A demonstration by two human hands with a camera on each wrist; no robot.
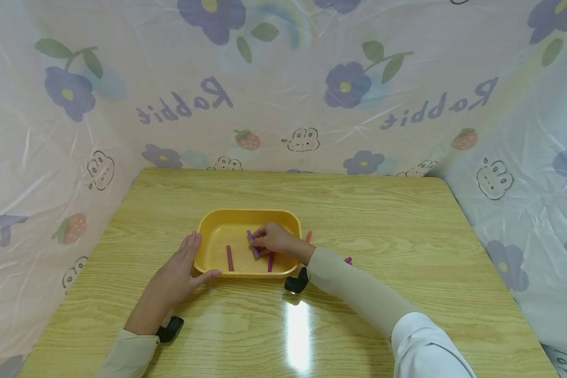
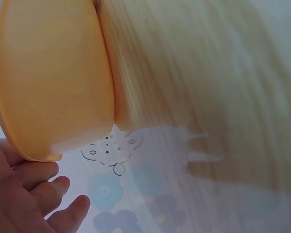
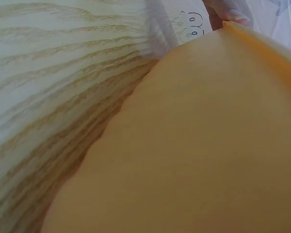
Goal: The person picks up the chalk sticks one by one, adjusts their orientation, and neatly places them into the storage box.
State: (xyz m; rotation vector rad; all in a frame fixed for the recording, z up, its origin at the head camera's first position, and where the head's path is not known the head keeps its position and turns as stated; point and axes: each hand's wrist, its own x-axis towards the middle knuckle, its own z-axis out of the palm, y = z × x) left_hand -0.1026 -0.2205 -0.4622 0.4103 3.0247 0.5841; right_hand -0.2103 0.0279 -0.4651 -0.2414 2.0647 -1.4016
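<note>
A yellow plastic tray (image 1: 245, 273) lies on the table in the head view. My left hand (image 1: 176, 273) rests against its left end, fingers along the side and thumb stretched along the front rim; the left wrist view shows the fingertips at the rim of the tray (image 2: 53, 82). Over the inside of the tray my right hand (image 1: 275, 239) pinches a slim purple stick (image 1: 252, 242), held tilted. A dark red stick (image 1: 229, 258) lies in the tray to the left. A magenta stick (image 1: 271, 262) is below my right hand, partly hidden by it.
Outside the tray on the right, an orange-red stick (image 1: 308, 236) and another magenta stick (image 1: 348, 260) lie partly covered by my right arm. The wooden table (image 1: 382, 210) backs onto a patterned curtain (image 1: 274, 94). Black wrist mounts (image 1: 296, 281) sit at both wrists.
</note>
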